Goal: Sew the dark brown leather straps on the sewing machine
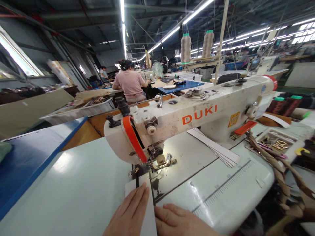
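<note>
My left hand (131, 213) lies flat with fingers stretched forward on a long white strip (149, 213), just in front of the sewing machine (169, 114). A narrow black band (137, 182) runs along the strip toward the presser foot. A small gold-coloured metal piece (133, 171) sits beside it; it looks like a zipper pull. My right hand (179, 219) rests on the table with its fingers extended, their tips at the strip's right edge. The thumb is hidden. The needle area is partly covered by the machine head.
Several white strips (216, 149) lie under the machine arm. A printed ruler (226, 183) marks the table. Right of the machine stands a tray (280, 141) of metal hardware, near brown straps (283, 183). A blue-topped table (36, 160) adjoins on the left. A person (129, 80) sits ahead.
</note>
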Available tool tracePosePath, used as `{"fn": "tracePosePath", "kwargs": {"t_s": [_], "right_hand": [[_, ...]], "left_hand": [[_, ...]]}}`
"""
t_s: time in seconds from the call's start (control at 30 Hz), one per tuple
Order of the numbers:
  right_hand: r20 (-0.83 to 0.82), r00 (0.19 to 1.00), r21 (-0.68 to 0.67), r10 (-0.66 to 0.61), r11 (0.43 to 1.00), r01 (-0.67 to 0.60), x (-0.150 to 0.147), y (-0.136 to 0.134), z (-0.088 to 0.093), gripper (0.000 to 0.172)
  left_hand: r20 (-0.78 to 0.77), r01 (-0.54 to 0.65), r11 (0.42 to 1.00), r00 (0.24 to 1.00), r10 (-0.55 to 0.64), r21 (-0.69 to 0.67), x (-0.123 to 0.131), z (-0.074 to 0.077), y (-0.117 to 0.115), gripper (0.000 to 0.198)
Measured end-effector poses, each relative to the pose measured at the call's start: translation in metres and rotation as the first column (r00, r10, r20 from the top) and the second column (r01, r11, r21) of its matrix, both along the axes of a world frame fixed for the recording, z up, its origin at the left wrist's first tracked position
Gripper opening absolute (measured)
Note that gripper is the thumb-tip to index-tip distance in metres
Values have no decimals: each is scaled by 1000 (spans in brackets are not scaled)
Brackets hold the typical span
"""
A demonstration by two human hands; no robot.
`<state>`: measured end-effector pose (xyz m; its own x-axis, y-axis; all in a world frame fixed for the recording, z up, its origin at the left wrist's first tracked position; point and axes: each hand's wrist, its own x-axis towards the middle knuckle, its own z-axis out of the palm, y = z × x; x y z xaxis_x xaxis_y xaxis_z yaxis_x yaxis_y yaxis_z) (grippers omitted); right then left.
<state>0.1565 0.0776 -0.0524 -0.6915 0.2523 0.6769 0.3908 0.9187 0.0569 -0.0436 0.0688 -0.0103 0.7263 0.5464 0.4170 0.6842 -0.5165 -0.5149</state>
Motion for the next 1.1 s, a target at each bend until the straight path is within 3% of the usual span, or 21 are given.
{"fn": "tracePosePath", "kwargs": {"t_s": [0.17, 0.47, 0.6, 0.73, 0.87, 1.0, 1.1], "right_hand": [[40, 999, 10, 5, 1000, -5, 2, 0, 1, 23], [-191, 981, 34, -26, 999, 33, -2, 1, 7, 32], [-79, 997, 19, 15, 1000, -14, 2, 1, 6, 26], [112, 991, -75, 67, 995, -59, 9, -1, 16, 19], [179, 979, -243, 96, 969, -51, 16, -5, 44, 21], [206, 978, -421, 19, 904, 71, 16, -4, 61, 12], [182, 981, -421, -68, 896, 140, 12, 1, 59, 6]], "left_hand": [[-9, 8, 1000, 1000, -8, -4, -1, -1, 0, 78], [9, 2, 1000, 1000, -2, -18, 0, -6, 0, 68], [1, -2, 1000, 1000, 2, -24, 3, -3, -2, 58], [38, -62, 994, 997, 66, -90, 7, -1, -3, 54], [34, -80, 980, 996, 87, -182, 13, 9, 0, 51], [58, -81, 948, 993, 104, -309, 17, 20, 4, 51], [103, -96, 925, 984, 143, -367, 19, 23, 2, 53]]}}
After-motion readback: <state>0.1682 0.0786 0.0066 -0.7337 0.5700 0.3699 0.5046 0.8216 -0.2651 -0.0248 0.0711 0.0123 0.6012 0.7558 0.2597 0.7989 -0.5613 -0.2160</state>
